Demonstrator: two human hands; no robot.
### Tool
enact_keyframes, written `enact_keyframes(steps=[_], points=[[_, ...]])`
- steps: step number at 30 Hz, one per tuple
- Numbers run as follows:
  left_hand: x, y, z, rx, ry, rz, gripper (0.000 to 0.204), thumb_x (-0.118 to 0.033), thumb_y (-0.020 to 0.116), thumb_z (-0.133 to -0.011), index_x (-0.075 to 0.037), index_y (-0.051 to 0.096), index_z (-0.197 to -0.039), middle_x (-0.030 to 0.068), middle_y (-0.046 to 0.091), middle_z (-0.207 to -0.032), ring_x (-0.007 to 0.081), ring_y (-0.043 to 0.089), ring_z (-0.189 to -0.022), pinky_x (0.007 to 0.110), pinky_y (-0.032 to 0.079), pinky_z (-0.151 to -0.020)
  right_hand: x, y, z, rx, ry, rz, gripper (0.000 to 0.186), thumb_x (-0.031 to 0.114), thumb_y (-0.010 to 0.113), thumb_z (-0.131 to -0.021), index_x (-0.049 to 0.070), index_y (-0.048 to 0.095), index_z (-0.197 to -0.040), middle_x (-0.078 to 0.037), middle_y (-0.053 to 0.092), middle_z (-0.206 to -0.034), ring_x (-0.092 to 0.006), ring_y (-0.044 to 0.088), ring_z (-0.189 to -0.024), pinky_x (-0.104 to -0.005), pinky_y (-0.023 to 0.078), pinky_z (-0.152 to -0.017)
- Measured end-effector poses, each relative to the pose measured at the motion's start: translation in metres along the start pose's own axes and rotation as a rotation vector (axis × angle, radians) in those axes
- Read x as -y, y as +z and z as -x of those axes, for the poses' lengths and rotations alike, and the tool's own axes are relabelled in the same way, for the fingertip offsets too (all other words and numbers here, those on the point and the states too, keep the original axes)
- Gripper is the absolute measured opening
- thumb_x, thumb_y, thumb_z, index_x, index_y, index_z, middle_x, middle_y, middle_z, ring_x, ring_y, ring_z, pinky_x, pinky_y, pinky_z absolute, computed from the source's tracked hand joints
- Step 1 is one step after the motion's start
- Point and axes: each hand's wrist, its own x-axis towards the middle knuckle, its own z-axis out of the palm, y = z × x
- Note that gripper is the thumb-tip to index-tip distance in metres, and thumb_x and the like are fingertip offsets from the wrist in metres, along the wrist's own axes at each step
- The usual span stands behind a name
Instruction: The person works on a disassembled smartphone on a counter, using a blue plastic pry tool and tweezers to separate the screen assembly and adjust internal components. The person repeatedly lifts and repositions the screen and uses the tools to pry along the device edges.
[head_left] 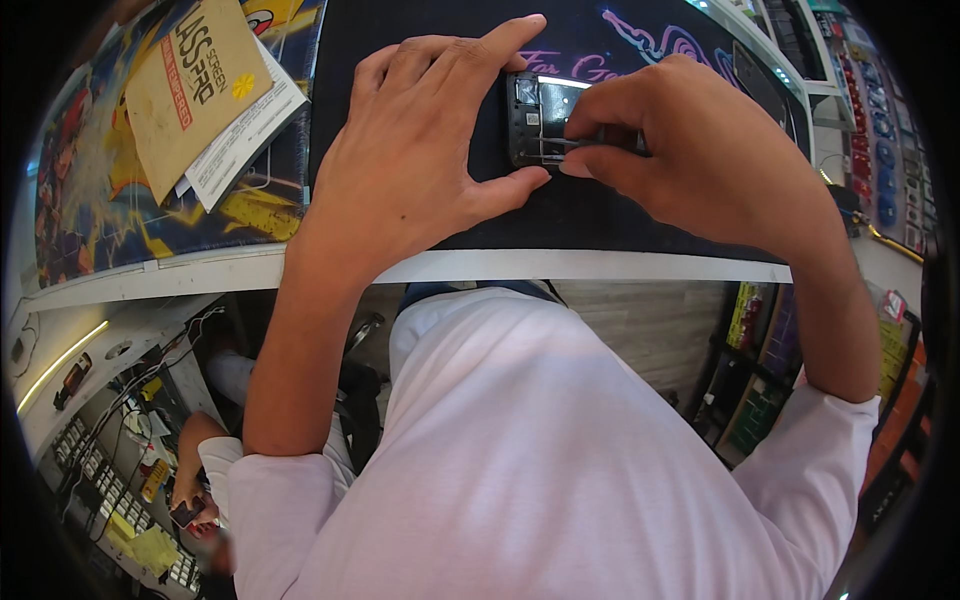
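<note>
An opened phone [523, 122] lies on the dark mat, its black inner housing bared beside a shiny silver panel. My right hand [705, 150] pinches tweezers [553, 149], whose thin metal prongs reach across the lower part of the phone. Right fingers and the tool hide much of the phone's right side. On the other side, my left hand [405, 160] is spread with nothing held in it. Its thumb is beside the phone's near edge, and another fingertip is by the far left corner. Whether these fingertips press on the phone, I cannot tell.
A brown paper envelope [190, 95] and a white printed sheet [250, 140] lie on a colourful mat [90, 200] at left. The table's white front edge [560, 265] runs before me. Another person's hand [190, 500] holds a dark object at lower left. Stocked shelves [890, 130] stand right.
</note>
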Motion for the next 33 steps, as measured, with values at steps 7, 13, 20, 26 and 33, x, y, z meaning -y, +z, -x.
enact_keyframes(steps=[7,13,20,26,33], points=[[-0.001,-0.003,-0.001,-0.018,0.060,-0.004,0.106,-0.031,0.095,-0.077,-0.023,0.044,-0.170,-0.0009,0.069,-0.143,0.0280,0.057,-0.140,0.052,0.034,-0.128,0.010,-0.006,-0.007,0.068,0.092,-0.029,0.019,0.018,0.080,-0.100,-0.002,0.080,-0.103,-0.012,0.072,-0.073,-0.0223,0.069,-0.062,-0.0376,0.053,-0.063],[-0.001,-0.001,0.001,-0.019,0.056,-0.002,0.106,-0.033,0.095,-0.078,-0.025,0.043,-0.170,0.0000,0.068,-0.141,0.0288,0.057,-0.141,0.052,0.034,-0.129,0.013,-0.009,-0.012,0.107,0.091,-0.025,0.021,0.020,0.078,-0.101,-0.001,0.081,-0.102,-0.010,0.073,-0.072,-0.0179,0.069,-0.061,-0.0358,0.053,-0.061],[-0.001,0.001,0.002,-0.018,0.043,-0.028,0.109,-0.040,0.098,-0.078,-0.026,0.042,-0.170,0.0013,0.066,-0.139,0.0293,0.056,-0.141,0.053,0.034,-0.130,0.017,-0.016,-0.014,0.198,0.147,0.020,0.021,0.020,0.078,-0.102,0.000,0.081,-0.101,-0.007,0.072,-0.069,-0.0153,0.067,-0.059,-0.0339,0.052,-0.059],[-0.001,0.002,0.003,-0.023,0.045,-0.035,0.110,-0.042,0.099,-0.078,-0.026,0.041,-0.170,0.0014,0.066,-0.139,0.0290,0.056,-0.142,0.053,0.035,-0.130,0.021,-0.018,-0.016,0.229,0.175,0.030,0.020,0.020,0.078,-0.102,0.000,0.081,-0.101,-0.007,0.071,-0.067,-0.0143,0.065,-0.057,-0.0333,0.051,-0.057],[-0.002,0.002,0.003,-0.026,0.041,-0.040,0.111,-0.042,0.099,-0.077,-0.026,0.041,-0.170,0.0012,0.066,-0.139,0.0291,0.056,-0.142,0.052,0.035,-0.130,0.023,-0.019,-0.017,0.244,0.211,0.018,0.019,0.018,0.078,-0.101,-0.001,0.081,-0.099,-0.007,0.071,-0.067,-0.0143,0.065,-0.056,-0.0331,0.051,-0.057]])
